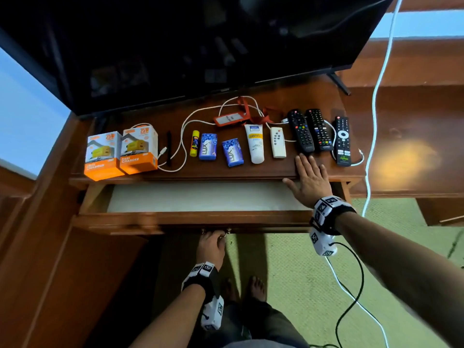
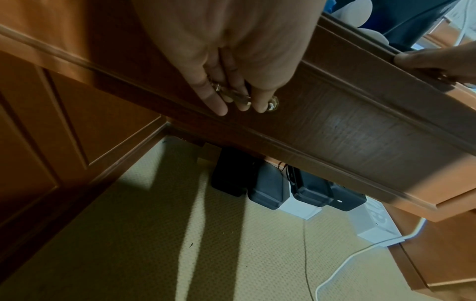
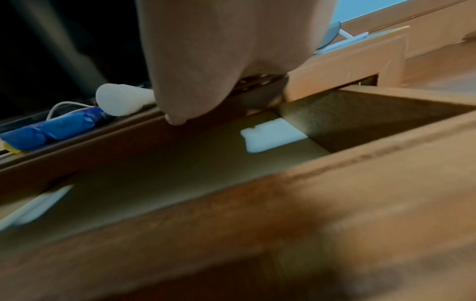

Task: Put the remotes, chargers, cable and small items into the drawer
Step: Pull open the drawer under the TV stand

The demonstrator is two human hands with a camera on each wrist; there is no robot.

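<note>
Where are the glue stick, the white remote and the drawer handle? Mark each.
glue stick (image 1: 194,143): head view, yellow body.
white remote (image 1: 278,142): head view, button face.
drawer handle (image 2: 272,103): left wrist view, brass mount.

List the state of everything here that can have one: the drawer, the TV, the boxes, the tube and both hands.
Drawer: pulled open, nothing visible inside.
TV: screen dark.
Charger boxes: closed, upright on the desk.
Tube: capped, lying flat.
Cable: loose, uncoiled across the desk.
Left hand: fingers curled on the drawer handle.
Right hand: flat, fingers spread, resting on the desk edge.
</note>
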